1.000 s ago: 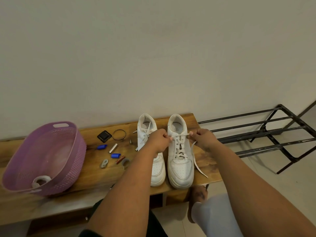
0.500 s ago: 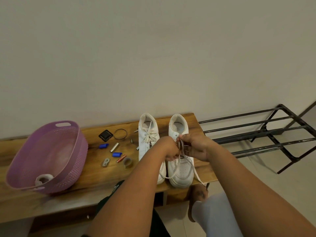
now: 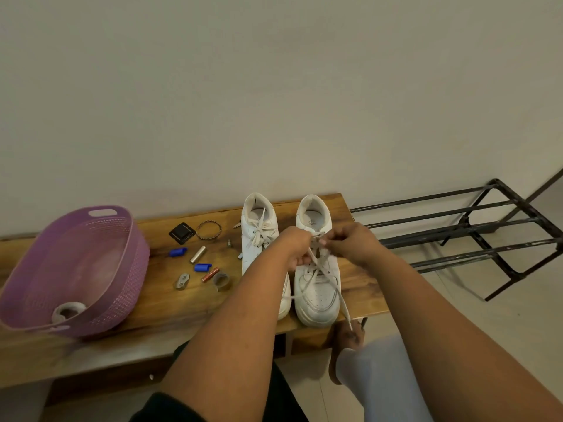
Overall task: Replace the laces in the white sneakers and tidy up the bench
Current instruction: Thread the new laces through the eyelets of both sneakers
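Note:
Two white sneakers stand side by side on the wooden bench (image 3: 158, 306), toes toward me. The left sneaker (image 3: 259, 239) has a tied bow near its tongue. Above the top eyelets of the right sneaker (image 3: 318, 293), my left hand (image 3: 294, 246) and my right hand (image 3: 350, 242) meet, each pinching part of its white lace (image 3: 330, 280). Two loose lace ends trail down over the toe; one hangs past the bench's front edge.
A purple basket (image 3: 91, 269) holding a tape roll (image 3: 68, 310) sits at the bench's left. Small clutter lies between basket and shoes: black square piece (image 3: 182, 233), wire ring (image 3: 208, 230), blue caps (image 3: 177, 252), batteries (image 3: 198, 254). A black metal rack (image 3: 475, 233) stands right.
My hands went from pulling the lace ends apart sideways to coming together over the right sneaker's top eyelets. The lace ends now trail down over the toe.

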